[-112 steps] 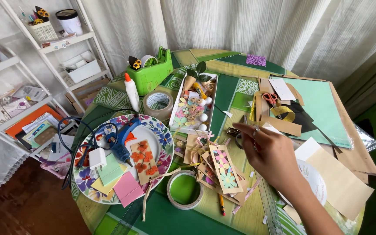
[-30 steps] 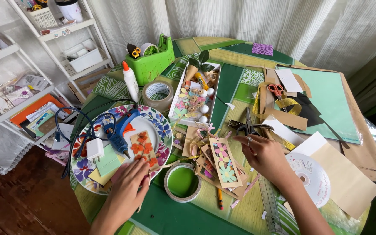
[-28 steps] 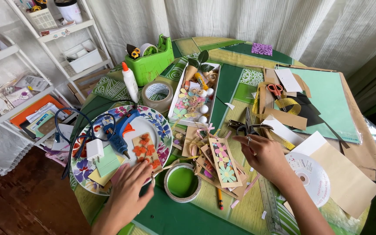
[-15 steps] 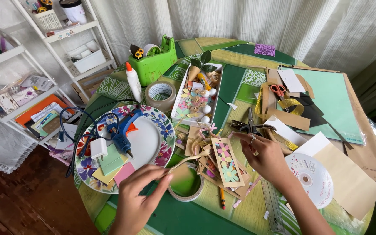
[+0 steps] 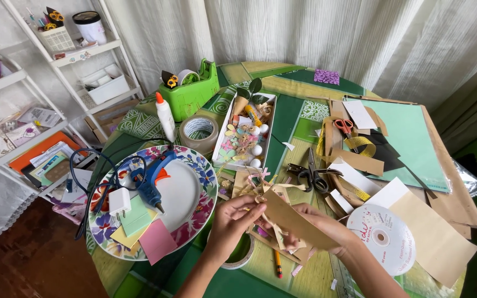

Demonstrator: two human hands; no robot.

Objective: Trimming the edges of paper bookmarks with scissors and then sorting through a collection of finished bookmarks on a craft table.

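My left hand [image 5: 232, 221] and my right hand [image 5: 317, 225] meet above the middle of the cluttered round table. Together they hold a tan paper strip [image 5: 296, 225] tilted above the table. The left fingers pinch its upper end; the right hand grips it from below. Beneath the hands lie several paper cut-outs and a tape roll [image 5: 242, 255], partly hidden. A floral plate [image 5: 201, 172] to the left carries a blue glue gun [image 5: 151, 177], a white plug [image 5: 118, 202] and coloured sticky notes [image 5: 139, 219].
Black scissors [image 5: 310, 176] lie just beyond the hands. A white tray of decorations [image 5: 244, 138], a packing tape roll [image 5: 200, 131], a glue bottle [image 5: 165, 116] and a green tape dispenser [image 5: 194, 91] stand further back. A disc [image 5: 385, 237], brown and teal paper [image 5: 409, 138] cover the right. White shelves [image 5: 56, 55] stand left.
My left hand came up from the plate's near edge to the centre. Both hands now hold the tan strip lifted off the pile of cut-outs.
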